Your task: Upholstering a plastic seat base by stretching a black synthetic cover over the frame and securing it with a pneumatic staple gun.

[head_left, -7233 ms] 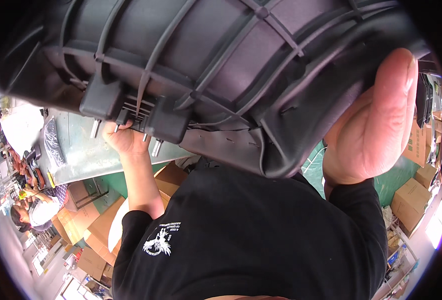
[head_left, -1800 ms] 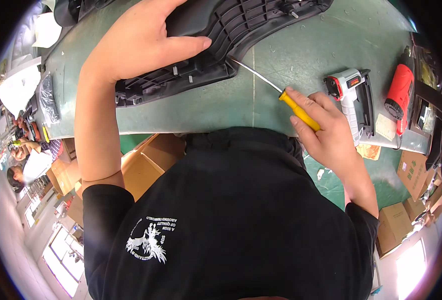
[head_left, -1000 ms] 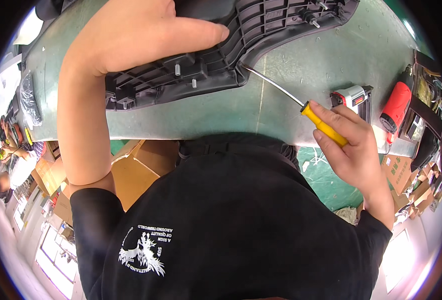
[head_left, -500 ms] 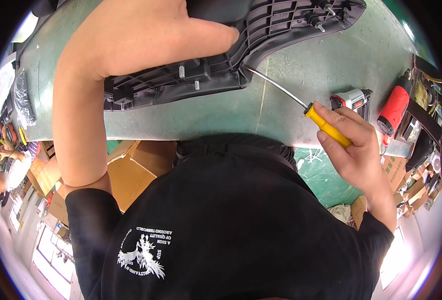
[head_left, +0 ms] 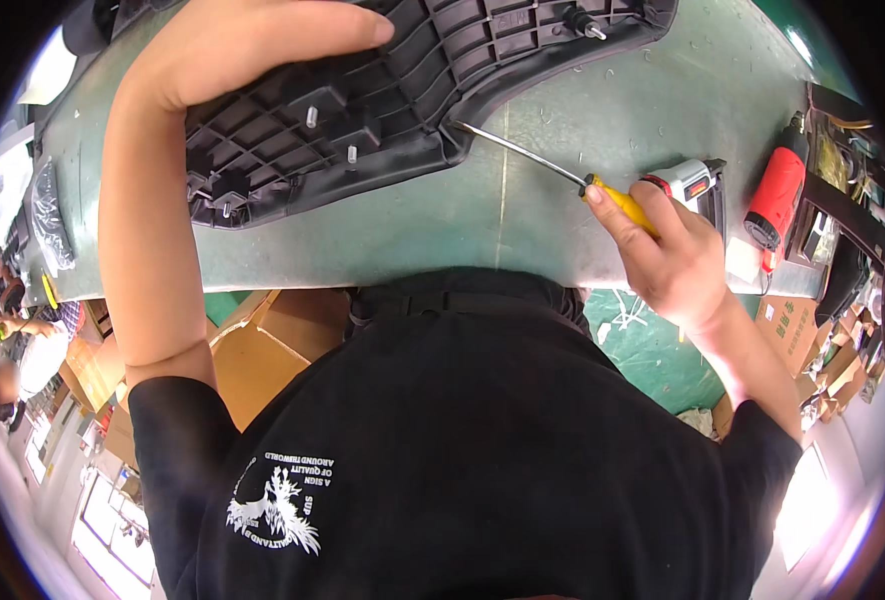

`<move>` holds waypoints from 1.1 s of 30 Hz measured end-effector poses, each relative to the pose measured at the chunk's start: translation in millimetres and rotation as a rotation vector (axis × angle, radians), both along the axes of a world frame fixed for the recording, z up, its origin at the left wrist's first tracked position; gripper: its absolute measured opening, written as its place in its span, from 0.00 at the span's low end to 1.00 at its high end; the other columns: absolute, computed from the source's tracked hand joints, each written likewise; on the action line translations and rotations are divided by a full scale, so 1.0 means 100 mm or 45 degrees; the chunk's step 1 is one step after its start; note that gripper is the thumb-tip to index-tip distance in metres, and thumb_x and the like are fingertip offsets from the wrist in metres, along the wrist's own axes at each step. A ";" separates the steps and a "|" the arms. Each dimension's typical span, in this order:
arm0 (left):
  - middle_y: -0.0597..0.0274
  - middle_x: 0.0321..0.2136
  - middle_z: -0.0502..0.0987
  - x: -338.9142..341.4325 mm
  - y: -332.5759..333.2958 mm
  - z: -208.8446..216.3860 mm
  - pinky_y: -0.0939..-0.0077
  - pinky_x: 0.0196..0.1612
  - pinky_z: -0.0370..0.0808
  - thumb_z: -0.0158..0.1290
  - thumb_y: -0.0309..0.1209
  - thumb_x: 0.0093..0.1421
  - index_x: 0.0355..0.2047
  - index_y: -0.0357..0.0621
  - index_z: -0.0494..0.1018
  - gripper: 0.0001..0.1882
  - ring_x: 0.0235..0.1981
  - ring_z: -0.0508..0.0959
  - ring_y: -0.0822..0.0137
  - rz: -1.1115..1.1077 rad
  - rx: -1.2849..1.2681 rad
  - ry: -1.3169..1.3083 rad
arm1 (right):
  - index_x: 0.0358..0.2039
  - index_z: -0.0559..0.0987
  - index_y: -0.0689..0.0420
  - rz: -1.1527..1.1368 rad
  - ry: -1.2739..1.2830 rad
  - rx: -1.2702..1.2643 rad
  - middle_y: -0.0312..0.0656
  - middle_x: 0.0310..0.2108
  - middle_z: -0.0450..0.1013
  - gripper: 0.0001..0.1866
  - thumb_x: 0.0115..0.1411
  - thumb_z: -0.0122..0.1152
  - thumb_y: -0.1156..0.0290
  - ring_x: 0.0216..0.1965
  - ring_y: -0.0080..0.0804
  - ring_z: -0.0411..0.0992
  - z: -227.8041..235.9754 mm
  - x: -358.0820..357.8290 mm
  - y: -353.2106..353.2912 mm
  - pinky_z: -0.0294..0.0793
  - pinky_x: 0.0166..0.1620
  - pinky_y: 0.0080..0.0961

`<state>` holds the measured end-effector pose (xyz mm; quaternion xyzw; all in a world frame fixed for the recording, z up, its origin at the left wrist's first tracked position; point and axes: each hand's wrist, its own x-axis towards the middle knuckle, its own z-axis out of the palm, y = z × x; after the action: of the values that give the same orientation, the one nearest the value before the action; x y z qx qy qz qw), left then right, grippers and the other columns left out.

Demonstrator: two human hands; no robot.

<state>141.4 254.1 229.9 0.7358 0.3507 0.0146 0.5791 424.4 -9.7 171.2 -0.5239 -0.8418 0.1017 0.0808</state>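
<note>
A black, curved plastic panel (head_left: 302, 140) shows its ribbed back, with several metal studs standing up from it. Smooth black covering material (head_left: 372, 180) runs along its near edge. My left hand (head_left: 252, 45) grips the panel at the top of the view, thumb laid across the ribs; its other fingers are hidden. In my right hand (head_left: 672, 250) is a screwdriver (head_left: 627, 207), fingers closed round the yellow handle. The screwdriver's metal shaft points up and left, its tip at the inner corner of the panel's near edge.
The green worktable (head_left: 552, 240) carries a grey and red power tool (head_left: 697, 180) and a red heat gun (head_left: 777, 190) at the right. A clear plastic bag (head_left: 50, 215) lies at the left. Cardboard boxes (head_left: 262, 350) stand below the table edge. Another person (head_left: 37, 360) is at far left.
The panel has shifted left and tilted, with my left hand moving up and left along with it. My right hand and the screwdriver have moved left, the tip staying at the panel's edge.
</note>
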 end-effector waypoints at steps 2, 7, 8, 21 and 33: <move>0.49 0.55 0.80 0.02 0.08 -0.05 0.70 0.60 0.76 0.65 0.29 0.57 0.68 0.28 0.66 0.40 0.53 0.80 0.65 -0.028 -0.008 -0.037 | 0.62 0.83 0.50 -0.212 0.318 -0.114 0.40 0.37 0.74 0.27 0.60 0.70 0.76 0.26 0.33 0.74 -0.13 -0.04 -0.11 0.75 0.27 0.30; 0.51 0.56 0.79 0.01 -0.04 0.03 0.71 0.61 0.75 0.64 0.31 0.58 0.68 0.29 0.66 0.39 0.54 0.78 0.66 -0.100 0.110 0.019 | 0.62 0.82 0.54 -0.441 0.708 -0.392 0.42 0.31 0.73 0.26 0.62 0.68 0.78 0.26 0.37 0.71 0.08 -0.13 -0.15 0.74 0.33 0.30; 0.51 0.56 0.79 0.01 -0.06 0.05 0.71 0.61 0.75 0.64 0.31 0.58 0.68 0.29 0.66 0.39 0.54 0.78 0.66 -0.106 0.111 0.027 | 0.61 0.82 0.54 -0.448 0.693 -0.466 0.43 0.31 0.72 0.26 0.62 0.68 0.78 0.27 0.39 0.70 0.17 -0.12 -0.10 0.74 0.33 0.31; 0.51 0.56 0.79 0.05 -0.07 0.02 0.71 0.61 0.75 0.63 0.26 0.57 0.68 0.29 0.66 0.39 0.54 0.78 0.65 -0.058 0.065 0.008 | 0.60 0.83 0.55 -0.499 0.699 -0.737 0.44 0.31 0.73 0.25 0.61 0.68 0.80 0.28 0.39 0.70 0.34 -0.06 0.18 0.73 0.34 0.30; 0.52 0.58 0.79 0.00 0.48 -0.85 0.69 0.62 0.73 0.65 0.35 0.56 0.67 0.29 0.69 0.40 0.55 0.77 0.64 -0.648 -0.394 -1.239 | 0.59 0.84 0.51 -0.346 0.616 -0.117 0.39 0.39 0.76 0.27 0.58 0.72 0.77 0.29 0.36 0.76 -0.31 -0.07 -0.20 0.77 0.29 0.30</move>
<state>141.0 302.6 144.8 0.6122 -0.1465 0.1603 0.7603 417.5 -29.5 139.9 -0.5955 -0.7147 0.2502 0.2683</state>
